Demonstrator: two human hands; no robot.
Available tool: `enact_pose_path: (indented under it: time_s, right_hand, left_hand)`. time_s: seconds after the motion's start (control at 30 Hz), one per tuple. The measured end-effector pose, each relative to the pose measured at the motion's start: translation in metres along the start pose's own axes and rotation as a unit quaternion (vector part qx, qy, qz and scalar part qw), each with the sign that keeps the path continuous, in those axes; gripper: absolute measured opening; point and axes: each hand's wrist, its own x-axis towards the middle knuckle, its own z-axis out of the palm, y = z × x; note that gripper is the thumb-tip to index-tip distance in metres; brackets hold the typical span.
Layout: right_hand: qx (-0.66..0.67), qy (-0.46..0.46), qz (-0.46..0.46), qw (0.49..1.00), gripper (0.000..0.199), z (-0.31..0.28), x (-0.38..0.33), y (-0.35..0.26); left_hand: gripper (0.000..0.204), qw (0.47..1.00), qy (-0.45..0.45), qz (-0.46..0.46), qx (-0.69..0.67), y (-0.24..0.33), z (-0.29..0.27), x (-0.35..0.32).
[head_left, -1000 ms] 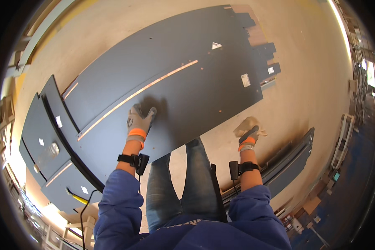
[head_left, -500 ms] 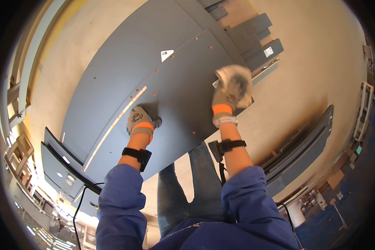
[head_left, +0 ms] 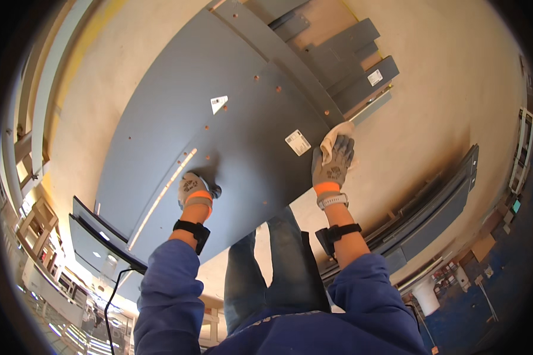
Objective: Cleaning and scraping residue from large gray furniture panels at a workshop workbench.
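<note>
Since the previous frame, the right hand [head_left: 333, 168] and its cloth [head_left: 338, 130] had been shifted off the white rectangular label [head_left: 298, 142], which was thus uncovered, and brought to the nearby right edge of the large dark panel [head_left: 254, 136]. The left hand [head_left: 193, 188] was seen in much the same place, on the panel beside the long pale slot [head_left: 163, 198].

Right hand: cloth held, bunched beneath and beside gloved fingers that were stretched forward; probably kept spread so that the fabric could be pressed against the edge. Left hand: rested on the panel, no object seen in it; whether the fingers were wide or curled could not be told. Its placing was judged a brace, with body weight perhaps leaned on it. The panel was laid broad face up before the legs, its near edge just ahead of them, presumably for easy reach by both arms.

Counts: one cloth; two gloves; two black wrist straps [head_left: 340, 231], one per forearm; one slot; two white labels on the panel, the second near-triangular [head_left: 219, 105]; at least six small reddish holes. Further dark panels [head_left: 426, 207] were stacked to the right, too overlapped to be counted.
</note>
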Motion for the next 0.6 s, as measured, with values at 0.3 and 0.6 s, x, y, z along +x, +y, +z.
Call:
enact_pose_path:
  time_s: [0.3, 0.6]
  right_hand:
    - [0.025, 0.092, -0.125, 0.988, 0.053, -0.031, 0.116, -0.154]
    - [-0.052, 0.040, -0.149, 0.987, 0.046, -0.007, 0.054, -0.083]
  left_hand:
    - [0.068, 1.000, -0.024, -0.010, 0.004, 0.018, -0.004, -0.006]
    - [0.043, 0.997, -0.071, -0.035, -0.005, -0.004, -0.009, 0.005]
